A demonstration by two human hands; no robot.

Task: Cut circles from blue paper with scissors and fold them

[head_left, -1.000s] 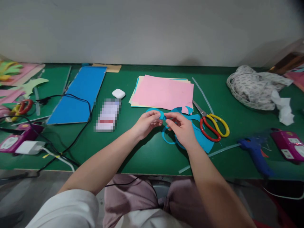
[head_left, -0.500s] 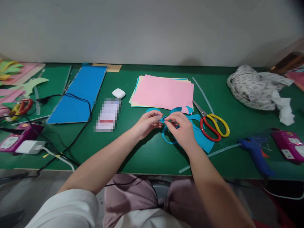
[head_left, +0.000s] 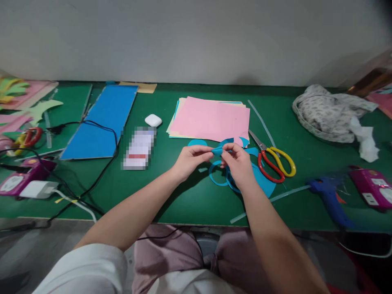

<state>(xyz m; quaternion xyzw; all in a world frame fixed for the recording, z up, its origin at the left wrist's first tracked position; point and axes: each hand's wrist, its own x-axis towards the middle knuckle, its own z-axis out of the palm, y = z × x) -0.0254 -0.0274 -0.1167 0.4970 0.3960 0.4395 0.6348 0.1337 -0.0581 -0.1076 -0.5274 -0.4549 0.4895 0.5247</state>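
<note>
Between my two hands is a small folded piece of blue paper [head_left: 217, 151]. My left hand [head_left: 193, 160] pinches its left end with thumb and fingertips. The right end is gripped by my right hand [head_left: 238, 162], its fingers curled. Under and around the hands lie blue paper offcuts: a thin paper ring [head_left: 211, 174], a round blue piece [head_left: 197, 143] and a larger blue sheet [head_left: 263, 183]. Scissors [head_left: 275, 161] with one red and one yellow handle rest just right of my right hand, blades pointing up and left.
Behind my hands sits a stack of coloured paper [head_left: 211, 118], pink on top. A phone [head_left: 139, 149], a white case [head_left: 153, 120] and a blue board [head_left: 101, 122] with a black cable are leftward. A blue glue gun [head_left: 330, 200], purple power strip [head_left: 372, 185] and patterned cloth [head_left: 327, 112] lie right.
The blue paper now shows wider between my fingertips, as a flat folded shape. My hands have drifted slightly apart, the right one moving a little to the right.
</note>
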